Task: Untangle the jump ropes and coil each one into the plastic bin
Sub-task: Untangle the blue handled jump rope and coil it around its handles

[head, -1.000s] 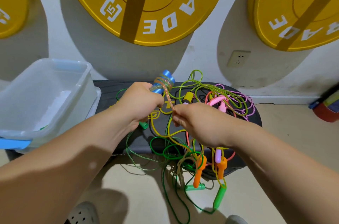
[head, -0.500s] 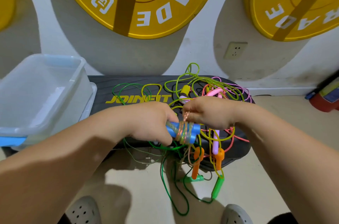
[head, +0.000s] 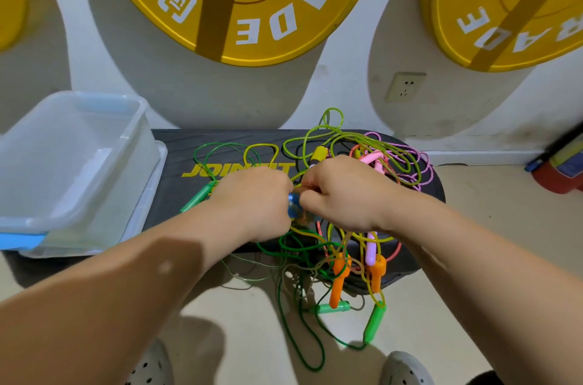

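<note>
**Q:** Where are the jump ropes [head: 394, 160]?
**A:** They form one tangled mass on the right half of the black step board [head: 176, 151]. Loops spill over the near edge and hang toward the floor. The cords are green, yellow-green, yellow, pink and lilac.

**Q:** Which part is being handled?
**A:** A blue handle [head: 293, 209], at the left margin of the tangle. Only a short section of it shows between the two hands.

**Q:** What is the left hand [head: 252, 198] doing?
**A:** Its fingers are wrapped round the blue handle, knuckles up.

**Q:** And the right hand [head: 344, 192]?
**A:** Its fingers are curled in. Thumb and fingertips are pinched together on cord at the handle's exposed end, touching the left hand. Which cord it pinches cannot be told.

**Q:** Where are the other handles?
**A:** One green handle [head: 198, 195] lies on the board just left of the left hand. A yellow handle [head: 318, 154] and pink handles [head: 370, 159] lie behind the right hand. A lilac handle [head: 370, 247] and two orange handles [head: 339, 280] hang at the near edge. The lower green handles [head: 373, 320] hang over the floor.

**Q:** Where is the plastic bin [head: 148, 145]?
**A:** It is translucent with a blue clip. It stands at the left end of the board, well apart from the tangle.

**Q:** What surrounds the work area?
**A:** Yellow weight plates [head: 252, 6] hang on the white wall behind, with a wall socket [head: 405, 86] between them. A red object [head: 558, 173] stands on the floor at the far right. Grey perforated shoes [head: 405, 367] show at the bottom edge.
</note>
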